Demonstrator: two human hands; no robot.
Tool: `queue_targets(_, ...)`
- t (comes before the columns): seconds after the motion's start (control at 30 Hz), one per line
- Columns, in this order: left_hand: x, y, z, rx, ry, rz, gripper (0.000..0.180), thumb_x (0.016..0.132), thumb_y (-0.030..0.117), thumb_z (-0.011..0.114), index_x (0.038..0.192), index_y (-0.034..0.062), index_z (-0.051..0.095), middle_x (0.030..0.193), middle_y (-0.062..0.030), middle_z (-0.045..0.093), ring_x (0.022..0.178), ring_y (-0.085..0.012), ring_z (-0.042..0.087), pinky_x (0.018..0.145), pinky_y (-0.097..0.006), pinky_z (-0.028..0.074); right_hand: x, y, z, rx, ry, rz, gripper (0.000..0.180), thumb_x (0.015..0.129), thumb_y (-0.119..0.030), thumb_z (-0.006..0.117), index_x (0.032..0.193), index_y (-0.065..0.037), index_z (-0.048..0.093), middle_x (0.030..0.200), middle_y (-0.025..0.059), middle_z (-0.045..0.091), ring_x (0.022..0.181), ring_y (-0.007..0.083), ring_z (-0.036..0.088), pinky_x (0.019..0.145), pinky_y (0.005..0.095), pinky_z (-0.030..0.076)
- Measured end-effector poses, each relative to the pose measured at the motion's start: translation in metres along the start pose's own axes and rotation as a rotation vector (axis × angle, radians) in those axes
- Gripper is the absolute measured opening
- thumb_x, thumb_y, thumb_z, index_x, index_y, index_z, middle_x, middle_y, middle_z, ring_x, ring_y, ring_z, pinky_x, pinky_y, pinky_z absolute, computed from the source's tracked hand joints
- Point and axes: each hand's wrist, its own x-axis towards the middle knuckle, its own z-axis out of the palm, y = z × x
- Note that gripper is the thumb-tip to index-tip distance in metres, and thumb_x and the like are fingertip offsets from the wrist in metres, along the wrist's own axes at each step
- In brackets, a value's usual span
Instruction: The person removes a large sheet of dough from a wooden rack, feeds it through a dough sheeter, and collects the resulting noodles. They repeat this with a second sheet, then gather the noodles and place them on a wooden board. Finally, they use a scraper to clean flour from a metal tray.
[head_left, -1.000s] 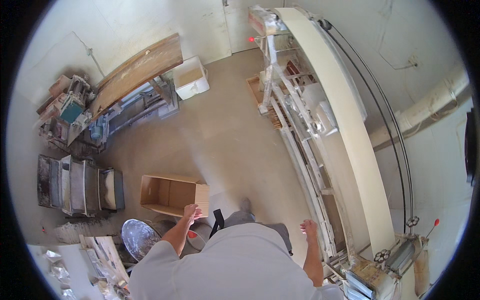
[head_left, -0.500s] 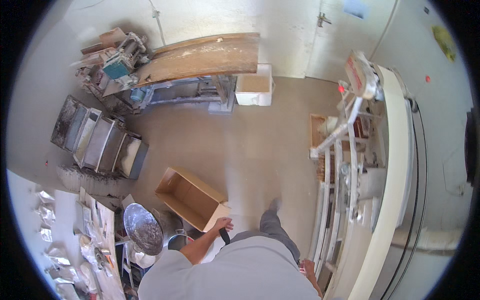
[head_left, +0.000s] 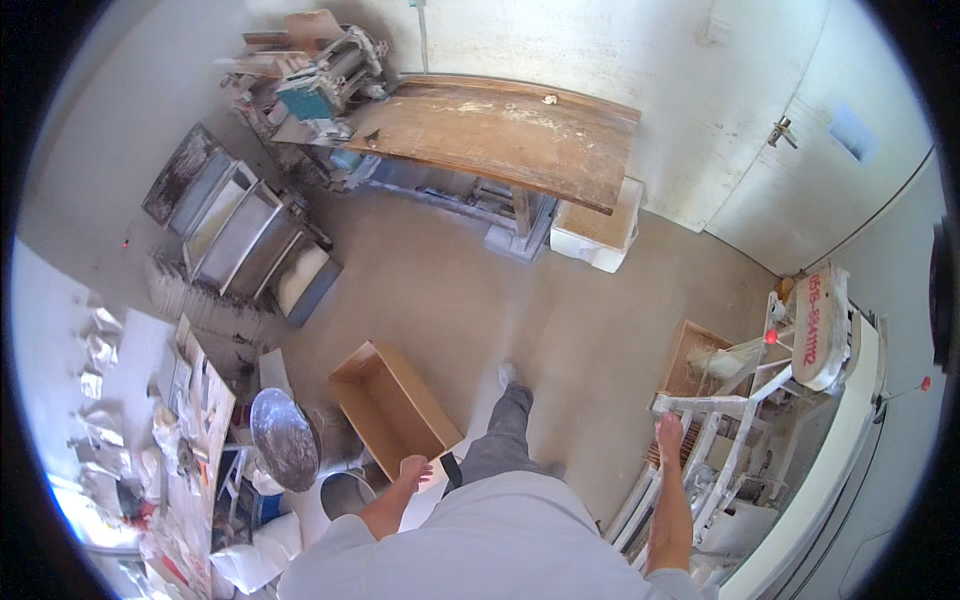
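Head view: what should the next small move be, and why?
Probably draw the right hand slightly inward, away from the belt machine's metal frame: in this view the hand overlaps the frame, though contact can't be told, and one grey trouser leg reaches forward.

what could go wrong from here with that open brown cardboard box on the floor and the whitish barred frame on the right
The grey-trousered leg is close beside the cardboard box, so a foot might catch its side.

The bare right hand is close to the barred frame in this view; knuckles could knock a bar.

The bare left hand is by the box's near corner; a careless bump may shift it.
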Motion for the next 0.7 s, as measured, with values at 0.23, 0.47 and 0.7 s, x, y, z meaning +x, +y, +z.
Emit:
queue_targets(0.23, 0.089, 0.220, 0.017, -0.093, -0.022, 0.064, 0.008, 0.096, 0.015, 0.056, 0.097, 0.0119, 0.063, 0.078, -0.0053, 0.062, 0.062, -0.0175, 0.061, 0.047, -0.029, 0.045, 0.122, -0.219, 0.099, -0.098, 0.178, -0.091, 0.046, 0.104, -0.036, 0.056, 0.125, 0.004, 0.064, 0.119, 0.0248, 0.068, 0.113, 0.0386, 0.064, 0.098, 0.0429, 0.048)
queue_targets(0.47, 0.192, 0.531, 0.062, 0.304, 0.231, 0.648, 0.029, 0.101, 0.022, 0.057, 0.123, 0.0037, 0.062, 0.093, -0.0078, 0.067, 0.077, -0.0188, 0.063, 0.064, -0.036, 0.052, 0.293, -0.343, 0.200, -0.278, 0.248, -0.192, 0.078, 0.101, -0.040, 0.062, 0.157, 0.006, 0.030, 0.159, 0.0342, 0.034, 0.148, 0.0471, 0.033, 0.121, 0.0473, 0.031)
queue_targets(0.7, 0.244, 0.775, 0.099, 0.538, 0.549, 0.858, 0.052, 0.102, 0.020, 0.058, 0.150, 0.0039, 0.048, 0.127, -0.0194, 0.066, 0.117, -0.0323, 0.063, 0.102, -0.044, 0.047, 0.557, -0.470, 0.319, -0.572, 0.253, -0.443, 0.090, 0.094, -0.040, 0.069, 0.158, 0.006, 0.025, 0.161, 0.0358, 0.028, 0.149, 0.0513, 0.027, 0.123, 0.0541, 0.024)
